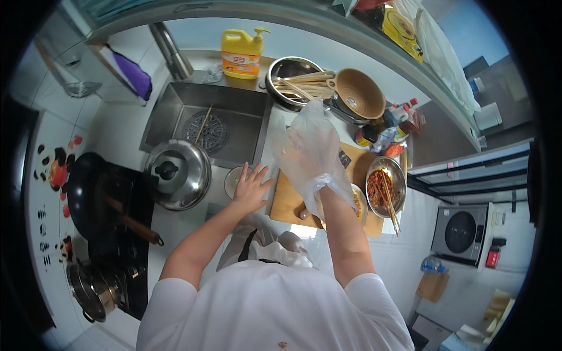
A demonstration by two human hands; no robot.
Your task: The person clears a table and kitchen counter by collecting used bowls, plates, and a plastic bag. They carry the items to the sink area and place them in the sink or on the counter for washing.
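Observation:
My left hand (250,188) is open, its fingers spread over the counter's front edge beside a small round dish (233,180). A clear plastic bag (304,143) covers my right hand (313,149) down to the wrist, above a wooden cutting board (287,202). Its fingers are blurred behind the plastic, so their pose cannot be made out. Right of that wrist, a bowl with food (358,203) sits partly hidden by my forearm. A metal bowl of red chili mixture (380,186) with wooden chopsticks (390,205) stands at the board's right. A dark blade (344,158) shows behind the bag.
A steel sink (175,111) lies at the back left, with a lidded pot (177,174) before it. A wok (93,196) sits on the stove. Behind stand a yellow jug (240,55), a bowl of chopsticks (287,67), a brown colander (358,93) and several bottles (386,123).

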